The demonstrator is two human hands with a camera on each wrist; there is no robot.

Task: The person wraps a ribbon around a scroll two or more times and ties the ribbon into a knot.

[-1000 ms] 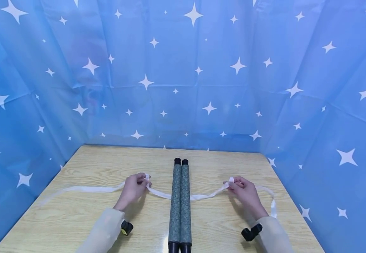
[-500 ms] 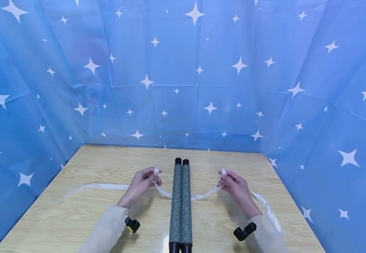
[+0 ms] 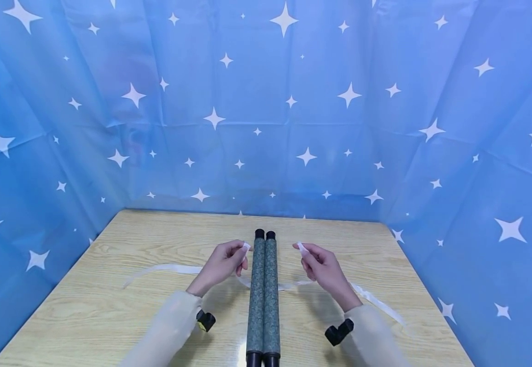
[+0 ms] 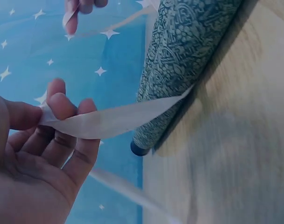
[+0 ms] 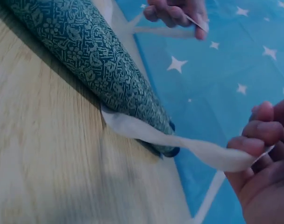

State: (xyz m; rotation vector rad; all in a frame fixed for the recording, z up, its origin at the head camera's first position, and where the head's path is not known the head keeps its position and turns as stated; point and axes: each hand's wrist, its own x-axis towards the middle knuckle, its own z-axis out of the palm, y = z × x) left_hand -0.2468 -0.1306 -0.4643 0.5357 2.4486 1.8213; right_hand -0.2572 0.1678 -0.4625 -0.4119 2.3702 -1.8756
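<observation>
A scroll [image 3: 271, 295] lies lengthwise on the table, its two green patterned rolls side by side with dark end knobs. A white ribbon [image 4: 118, 120] passes beneath the rolls and comes out on both sides. My left hand [image 3: 220, 265], just left of the scroll, pinches the ribbon between thumb and fingers. On the other side my right hand [image 3: 323, 266] pinches the ribbon's other length, slightly farther from the rolls. Both hands are raised above the tabletop. In the right wrist view the ribbon [image 5: 137, 128] runs twisted from under the roll to the fingers.
The pale wood-grain table [image 3: 109, 316] ends at a blue star-printed curtain [image 3: 256, 102] behind and on both sides. Loose ribbon tails [image 3: 378, 302] trail outward behind each hand. A small dark camera [image 3: 339, 332] sits on each wrist.
Both hands have moved inward toward the scroll and risen slightly, drawing the ribbon ends along. The loose tails have slid inward. The scroll stays in place.
</observation>
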